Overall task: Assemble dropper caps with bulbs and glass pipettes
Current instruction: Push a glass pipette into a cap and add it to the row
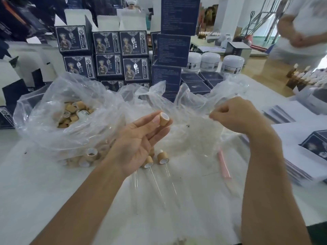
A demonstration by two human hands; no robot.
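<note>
Cap (164,118) pinched by left hand (139,140) (right hand (237,114) curled at bag (191,121)).

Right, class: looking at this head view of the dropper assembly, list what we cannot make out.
- What the right hand pinches: hidden by its curled fingers.
- Contents of the middle bag: blurred by crumpled plastic.
- Whether the cap in the left hand holds a bulb: its far end is hidden.
- Box text: too small.

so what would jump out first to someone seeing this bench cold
Probably the left hand at centre, pinching a tan cap between thumb and fingertips, with the right hand curled beside it over crinkled clear plastic. Next, the clear bag of tan caps at left, and the finished droppers lying on the table below the hands.
</note>
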